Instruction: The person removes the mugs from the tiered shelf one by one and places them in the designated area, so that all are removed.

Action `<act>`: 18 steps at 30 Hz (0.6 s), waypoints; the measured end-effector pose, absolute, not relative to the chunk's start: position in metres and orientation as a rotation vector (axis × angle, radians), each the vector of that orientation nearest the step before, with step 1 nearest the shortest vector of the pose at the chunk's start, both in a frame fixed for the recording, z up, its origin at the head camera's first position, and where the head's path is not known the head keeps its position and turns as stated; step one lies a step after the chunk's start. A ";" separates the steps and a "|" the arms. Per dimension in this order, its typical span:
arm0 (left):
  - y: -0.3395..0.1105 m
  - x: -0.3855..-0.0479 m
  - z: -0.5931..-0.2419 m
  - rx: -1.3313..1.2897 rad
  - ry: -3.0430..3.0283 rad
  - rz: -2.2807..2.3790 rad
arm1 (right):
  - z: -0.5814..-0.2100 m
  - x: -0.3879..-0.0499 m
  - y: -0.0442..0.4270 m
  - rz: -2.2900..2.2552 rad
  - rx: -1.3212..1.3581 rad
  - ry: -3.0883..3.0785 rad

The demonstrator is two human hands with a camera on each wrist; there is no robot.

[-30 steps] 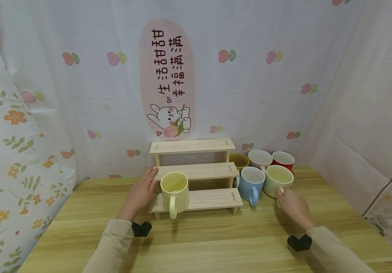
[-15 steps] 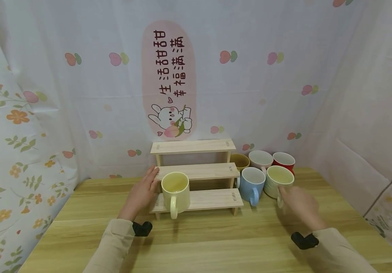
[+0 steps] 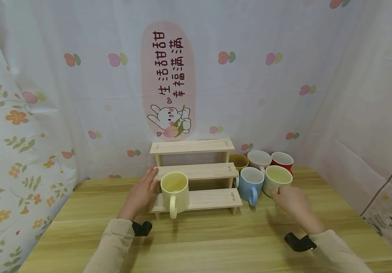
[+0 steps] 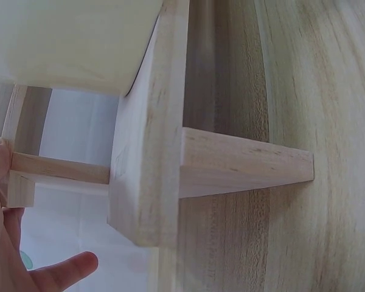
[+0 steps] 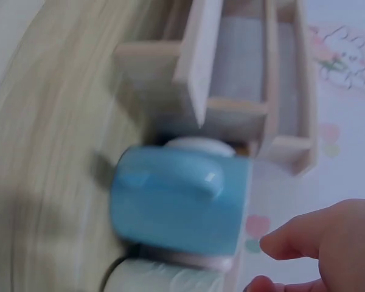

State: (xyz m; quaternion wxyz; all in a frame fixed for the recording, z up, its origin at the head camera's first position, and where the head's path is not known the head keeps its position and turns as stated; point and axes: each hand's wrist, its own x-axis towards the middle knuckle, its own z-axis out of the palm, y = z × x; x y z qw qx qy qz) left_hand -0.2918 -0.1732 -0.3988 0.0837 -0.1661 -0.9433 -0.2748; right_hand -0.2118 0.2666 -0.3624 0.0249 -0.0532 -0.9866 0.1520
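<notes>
A pale yellow mug stands on the lowest step of a three-tier wooden rack, handle towards me. My left hand rests with its fingers on the left end of the middle step; in the left wrist view one finger sticks out free. My right hand is at the front of a pale green mug and hides its handle. In the right wrist view the thumb stands apart from the other fingers, with nothing visible between them. A light blue mug stands just left of the green one.
Behind these two stand a mustard mug, a pale pink mug and a red mug, close together against the rack's right side. All rest on a wood-grain table. A printed cloth hangs behind.
My right hand's fingertips were on the green mug's handle, drew back slightly to the right, and are now further left, covering the handle. The mugs and my left hand have stayed put.
</notes>
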 end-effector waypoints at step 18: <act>-0.174 -0.292 -0.398 -0.502 -2.819 -0.839 | -0.355 -0.190 0.197 0.521 0.076 -2.947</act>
